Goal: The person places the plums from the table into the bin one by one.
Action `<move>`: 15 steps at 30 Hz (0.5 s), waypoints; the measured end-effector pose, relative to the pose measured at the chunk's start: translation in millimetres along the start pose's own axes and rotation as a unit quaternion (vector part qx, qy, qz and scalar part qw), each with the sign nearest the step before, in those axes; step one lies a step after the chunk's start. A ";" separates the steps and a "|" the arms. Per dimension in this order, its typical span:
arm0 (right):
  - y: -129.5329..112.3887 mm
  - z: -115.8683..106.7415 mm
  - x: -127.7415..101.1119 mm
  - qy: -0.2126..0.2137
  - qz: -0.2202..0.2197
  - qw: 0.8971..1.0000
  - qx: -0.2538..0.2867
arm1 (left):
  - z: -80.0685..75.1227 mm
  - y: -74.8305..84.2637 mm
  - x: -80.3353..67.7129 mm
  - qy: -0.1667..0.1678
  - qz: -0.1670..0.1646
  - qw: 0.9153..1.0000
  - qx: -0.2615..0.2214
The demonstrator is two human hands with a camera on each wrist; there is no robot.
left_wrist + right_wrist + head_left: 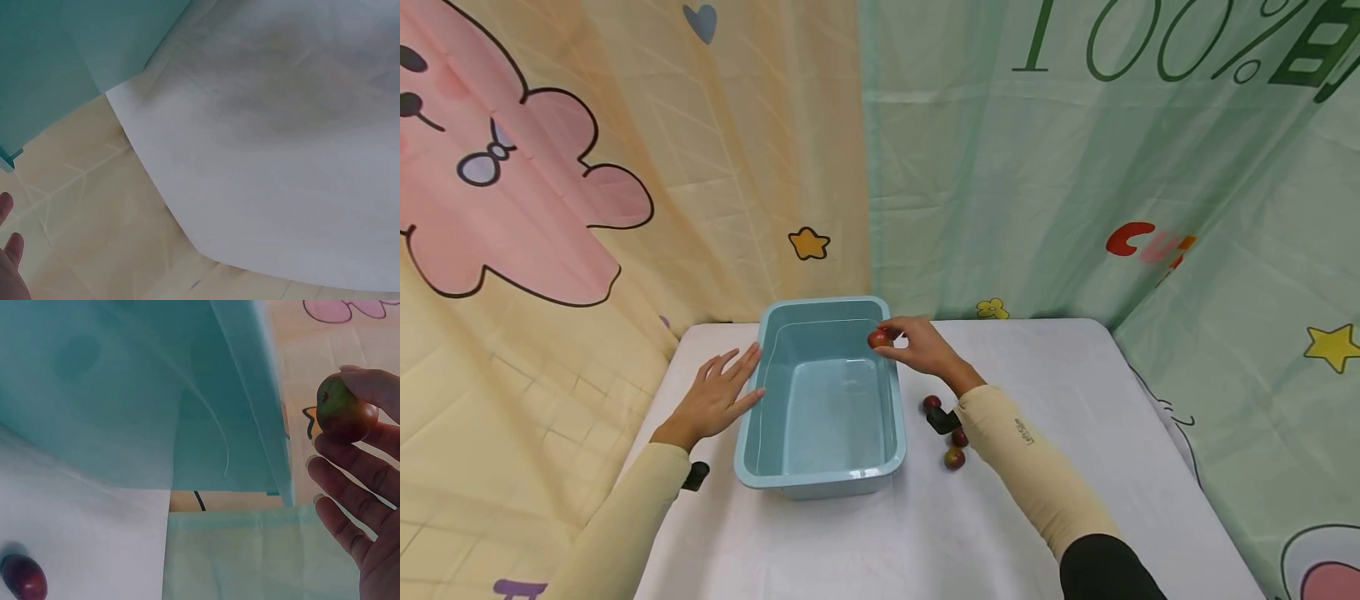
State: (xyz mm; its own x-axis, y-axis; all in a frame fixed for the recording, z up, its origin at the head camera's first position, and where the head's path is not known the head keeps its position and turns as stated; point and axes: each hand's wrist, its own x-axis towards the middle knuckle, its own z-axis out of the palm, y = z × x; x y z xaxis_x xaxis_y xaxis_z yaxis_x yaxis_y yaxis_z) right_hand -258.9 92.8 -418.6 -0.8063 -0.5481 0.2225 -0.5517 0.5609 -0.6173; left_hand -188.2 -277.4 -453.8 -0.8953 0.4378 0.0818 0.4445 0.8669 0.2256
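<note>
Red-green fruit (877, 338) at right rim of tub (820, 482), pinched by right hand (925, 346); smooth round skin could slip from pinch, fall outside onto table (1000, 533). Fruit sits between thumb and fingertips, clear of palm. Left hand (718, 392), fingers spread, at left rim. Loose fruits (954, 458) near right sleeve (1037, 467) could roll if brushed.
</note>
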 end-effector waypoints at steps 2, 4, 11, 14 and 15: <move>-2.9 1.6 2.4 -0.005 -0.003 1.000 -0.001 | 0.1 -0.3 -0.1 0.000 0.000 1.000 0.000; -5.7 3.5 4.6 -0.011 -0.007 1.000 0.003 | -0.1 -0.3 -0.3 0.005 0.004 1.000 0.000; -11.5 11.7 11.3 -0.038 -0.010 0.999 0.010 | 0.7 -0.4 -0.6 0.005 0.005 1.000 0.003; -13.7 14.8 14.7 -0.045 -0.022 0.999 0.011 | -0.1 -0.8 -0.4 -0.004 0.001 1.000 0.009; -14.4 15.9 16.1 -0.046 -0.026 0.999 0.013 | -0.3 -1.1 -0.2 -0.006 0.000 1.000 0.012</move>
State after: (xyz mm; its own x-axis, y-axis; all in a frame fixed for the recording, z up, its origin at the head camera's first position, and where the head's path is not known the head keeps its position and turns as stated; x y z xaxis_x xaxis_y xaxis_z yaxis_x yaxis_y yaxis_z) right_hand -260.6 66.0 -418.1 -0.7528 -0.6316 0.1855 -0.5858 0.5142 -0.6264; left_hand -188.6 -278.5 -453.7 -0.8954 0.4396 0.0707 0.4445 0.8728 0.2019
